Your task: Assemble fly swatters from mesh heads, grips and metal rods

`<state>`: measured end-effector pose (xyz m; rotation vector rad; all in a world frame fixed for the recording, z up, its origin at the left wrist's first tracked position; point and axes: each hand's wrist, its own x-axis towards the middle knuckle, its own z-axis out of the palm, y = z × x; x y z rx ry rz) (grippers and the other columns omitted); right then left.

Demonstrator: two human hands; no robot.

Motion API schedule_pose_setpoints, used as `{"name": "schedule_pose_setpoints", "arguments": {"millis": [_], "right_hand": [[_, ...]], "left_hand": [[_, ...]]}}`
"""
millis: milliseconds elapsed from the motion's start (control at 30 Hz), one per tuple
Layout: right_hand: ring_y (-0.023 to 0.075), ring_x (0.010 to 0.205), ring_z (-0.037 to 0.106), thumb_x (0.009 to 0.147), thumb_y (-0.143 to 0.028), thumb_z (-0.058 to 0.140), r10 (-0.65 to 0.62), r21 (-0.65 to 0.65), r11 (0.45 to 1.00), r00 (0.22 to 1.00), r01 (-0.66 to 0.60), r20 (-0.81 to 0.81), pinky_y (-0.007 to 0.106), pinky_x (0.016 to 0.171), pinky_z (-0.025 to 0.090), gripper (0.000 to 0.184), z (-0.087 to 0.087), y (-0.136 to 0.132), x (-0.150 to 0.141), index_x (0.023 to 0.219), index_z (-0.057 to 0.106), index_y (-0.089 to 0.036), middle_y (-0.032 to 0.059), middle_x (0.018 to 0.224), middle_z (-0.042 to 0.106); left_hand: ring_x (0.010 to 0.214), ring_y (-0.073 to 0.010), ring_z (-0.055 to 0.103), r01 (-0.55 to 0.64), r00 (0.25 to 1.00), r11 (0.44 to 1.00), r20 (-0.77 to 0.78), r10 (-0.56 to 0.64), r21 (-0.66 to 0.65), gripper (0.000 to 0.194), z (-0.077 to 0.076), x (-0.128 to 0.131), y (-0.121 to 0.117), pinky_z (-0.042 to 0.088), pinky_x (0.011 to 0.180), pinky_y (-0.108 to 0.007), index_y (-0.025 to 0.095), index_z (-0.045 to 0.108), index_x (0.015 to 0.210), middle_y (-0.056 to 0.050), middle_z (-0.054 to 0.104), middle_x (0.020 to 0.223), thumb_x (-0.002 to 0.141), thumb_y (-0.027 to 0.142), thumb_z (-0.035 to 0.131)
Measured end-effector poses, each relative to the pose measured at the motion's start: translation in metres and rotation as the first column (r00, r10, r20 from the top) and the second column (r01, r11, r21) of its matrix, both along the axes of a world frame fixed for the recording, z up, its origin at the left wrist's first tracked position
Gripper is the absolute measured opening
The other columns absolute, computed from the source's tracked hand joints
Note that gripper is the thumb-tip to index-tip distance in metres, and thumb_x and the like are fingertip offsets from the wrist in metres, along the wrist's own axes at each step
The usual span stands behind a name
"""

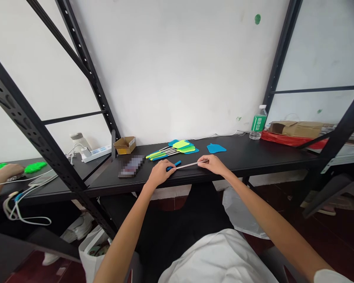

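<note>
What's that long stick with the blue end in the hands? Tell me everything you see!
It is a thin, straight rod, pale and shiny like metal, with a fat blue grip at one end. No flat head shows on it. It lies almost level. The left hand holds the blue grip; the right hand pinches the other end.

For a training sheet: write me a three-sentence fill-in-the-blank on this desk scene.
The left hand holds the ____ grip of a fly swatter rod.
The right hand pinches the rod's other ____.
The water bottle on the black shelf has a ____ label.

Missing words: blue; end; green.
</note>
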<state>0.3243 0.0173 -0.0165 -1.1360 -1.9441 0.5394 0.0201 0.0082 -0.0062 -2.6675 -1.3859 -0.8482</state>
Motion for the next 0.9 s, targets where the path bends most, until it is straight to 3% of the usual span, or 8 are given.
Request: {"name": "schedule_pose_setpoints", "arguments": {"millis": [200,333,567,900], "right_hand": [[0.0189,0.069,0.065,0.083,-0.039,0.061,-0.032,-0.028,0.999,0.990,0.028,-0.137,0.029,0.063,0.048,0.022,-0.0022,0.0038,0.0017,0.087,0.070,-0.019,0.0047,0.080,0.072],[0.0210,0.078,0.068,0.084,-0.039,0.061,-0.054,0.008,0.998,0.996,0.055,-0.076,0.030,0.069,0.049,0.021,-0.0035,0.0037,0.0003,0.087,0.071,-0.021,0.0049,0.085,0.073],[0.0240,0.086,0.069,0.087,-0.041,0.059,-0.094,0.046,0.995,0.991,0.090,0.092,0.031,0.074,0.046,0.023,-0.0007,-0.0011,-0.0024,0.085,0.073,-0.024,0.0041,0.092,0.076],[0.0189,0.067,0.063,0.088,-0.048,0.055,-0.067,-0.077,0.995,0.996,0.062,-0.057,0.030,0.067,0.045,0.031,0.0009,0.0016,0.0020,0.084,0.067,-0.020,0.0052,0.081,0.072]], "left_hand": [[0.095,-0.0211,0.061,0.004,0.998,1.000,0.061,-0.003,-0.018,0.028,-0.0026,-0.0025,0.0036,0.047,0.085,-0.032,0.026,0.071,0.110,-0.004,0.068,0.100,0.094,0.024,0.049],[0.096,-0.0211,0.061,-0.023,0.998,0.999,0.066,0.024,-0.029,0.046,-0.0019,-0.0023,0.0017,0.048,0.081,-0.030,0.027,0.060,0.131,-0.004,0.066,0.102,0.088,0.017,0.048],[0.095,-0.0226,0.060,-0.053,0.998,0.998,0.039,0.055,-0.041,0.034,0.0012,0.0007,-0.0010,0.048,0.081,-0.033,0.023,0.068,0.101,-0.004,0.066,0.099,0.079,0.010,0.046],[0.096,-0.0226,0.059,-0.074,0.997,0.997,0.030,0.075,-0.036,0.022,0.0040,0.0036,-0.0051,0.047,0.080,-0.033,0.023,0.063,0.097,-0.004,0.067,0.099,0.082,0.016,0.048]]}}
